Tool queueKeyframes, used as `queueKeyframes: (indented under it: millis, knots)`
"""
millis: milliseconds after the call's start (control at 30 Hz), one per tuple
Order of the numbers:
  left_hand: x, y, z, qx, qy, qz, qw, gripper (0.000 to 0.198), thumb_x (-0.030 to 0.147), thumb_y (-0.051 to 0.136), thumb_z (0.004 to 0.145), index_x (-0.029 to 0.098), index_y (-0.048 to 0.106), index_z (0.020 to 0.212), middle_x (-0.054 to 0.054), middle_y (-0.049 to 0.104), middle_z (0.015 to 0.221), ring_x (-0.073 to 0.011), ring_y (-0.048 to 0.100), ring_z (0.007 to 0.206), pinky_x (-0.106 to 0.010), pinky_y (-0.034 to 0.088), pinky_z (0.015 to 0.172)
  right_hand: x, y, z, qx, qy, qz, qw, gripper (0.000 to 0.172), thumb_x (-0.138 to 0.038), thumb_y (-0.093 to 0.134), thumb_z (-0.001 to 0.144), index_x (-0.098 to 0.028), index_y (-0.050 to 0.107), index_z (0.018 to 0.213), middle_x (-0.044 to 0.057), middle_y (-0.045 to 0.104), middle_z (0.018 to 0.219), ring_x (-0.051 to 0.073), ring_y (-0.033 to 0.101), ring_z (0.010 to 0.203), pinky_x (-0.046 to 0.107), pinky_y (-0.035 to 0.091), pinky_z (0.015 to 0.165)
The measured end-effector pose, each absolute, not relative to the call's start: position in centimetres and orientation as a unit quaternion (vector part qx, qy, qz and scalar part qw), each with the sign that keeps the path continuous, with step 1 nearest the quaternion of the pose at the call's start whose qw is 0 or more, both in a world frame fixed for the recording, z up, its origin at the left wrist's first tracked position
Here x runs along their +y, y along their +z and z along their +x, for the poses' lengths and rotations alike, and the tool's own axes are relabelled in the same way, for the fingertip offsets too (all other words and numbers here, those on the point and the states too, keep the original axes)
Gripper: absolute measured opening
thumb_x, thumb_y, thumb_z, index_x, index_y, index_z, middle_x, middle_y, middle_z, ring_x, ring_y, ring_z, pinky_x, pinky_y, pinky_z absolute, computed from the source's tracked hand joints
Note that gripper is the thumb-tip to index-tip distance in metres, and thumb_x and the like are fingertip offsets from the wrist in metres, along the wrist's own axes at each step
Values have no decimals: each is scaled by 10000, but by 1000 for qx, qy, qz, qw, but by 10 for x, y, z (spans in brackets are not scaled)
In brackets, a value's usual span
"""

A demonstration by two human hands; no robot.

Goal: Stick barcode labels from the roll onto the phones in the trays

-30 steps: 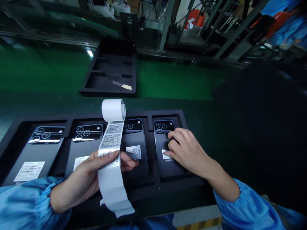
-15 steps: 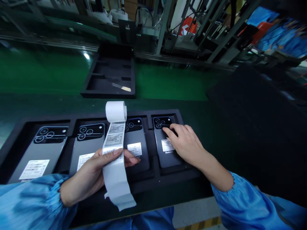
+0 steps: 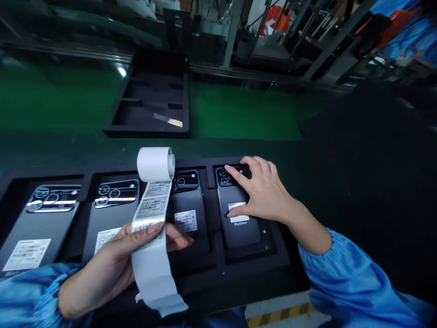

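My left hand [image 3: 111,259] grips a paper strip of printed labels [image 3: 152,255] between thumb and fingers, and the white label roll [image 3: 155,164] stands up above it. My right hand [image 3: 262,191] lies spread on the rightmost black Blackview phone [image 3: 237,232], fingers across its camera block and thumb tip at the label's left edge. Three more phones lie face down to the left, each with a white label: the nearest [image 3: 187,214] is partly behind the strip. All sit in a black foam tray [image 3: 218,273].
A second black foam tray [image 3: 150,77] holding a small blade-like strip [image 3: 168,120] lies behind on the green bench. A black sheet [image 3: 368,182] fills the right side. Metal racks stand beyond, with a person's blue sleeve [image 3: 406,36] top right.
My right hand has slid up the phone toward the camera block, uncovering the label. My left hand and the strip have shifted slightly left, and the view has tilted.
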State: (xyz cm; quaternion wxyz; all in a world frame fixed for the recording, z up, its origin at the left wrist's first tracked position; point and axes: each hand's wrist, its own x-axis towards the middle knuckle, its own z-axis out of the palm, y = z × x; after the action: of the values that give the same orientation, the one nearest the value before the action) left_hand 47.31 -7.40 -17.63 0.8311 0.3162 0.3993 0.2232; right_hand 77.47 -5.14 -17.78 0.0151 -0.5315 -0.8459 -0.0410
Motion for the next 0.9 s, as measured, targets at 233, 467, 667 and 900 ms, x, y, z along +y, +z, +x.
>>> queueKeyframes:
  millis: [233, 467, 667, 900]
  knots:
    - [-74, -174, 475, 408, 235, 324, 820, 327, 401, 564, 828, 110, 713, 817, -151, 654, 900, -303, 580, 985, -297, 465, 913, -41, -178, 777, -835, -33, -546, 57, 595, -665, 531, 791, -319, 491, 1273, 107, 365, 1175, 300, 319, 1087, 442, 319, 851]
    - [-72, -172, 478, 414, 234, 327, 816, 329, 432, 625, 783, 117, 722, 779, -150, 660, 859, -296, 605, 922, -274, 495, 862, -52, -182, 775, -835, -19, -546, 63, 1015, -865, 538, 554, -248, 404, 1348, 144, 296, 1276, 369, 239, 1168, 523, 247, 921]
    - [-71, -169, 482, 437, 236, 321, 806, 322, 447, 674, 742, 129, 727, 757, -146, 665, 838, -299, 615, 902, -281, 506, 849, -42, -187, 786, -834, 26, -541, 104, 681, -721, 579, 711, -333, 495, 1264, 88, 338, 1200, 301, 284, 1129, 454, 301, 901]
    - [-71, -168, 482, 442, 237, 340, 796, 327, 468, 678, 727, 145, 730, 730, -146, 666, 807, -301, 627, 863, -278, 526, 802, -54, -181, 800, -861, 70, -501, 58, 1050, -828, 590, 561, -271, 301, 1403, 131, 183, 1388, 394, 153, 1241, 580, 232, 956]
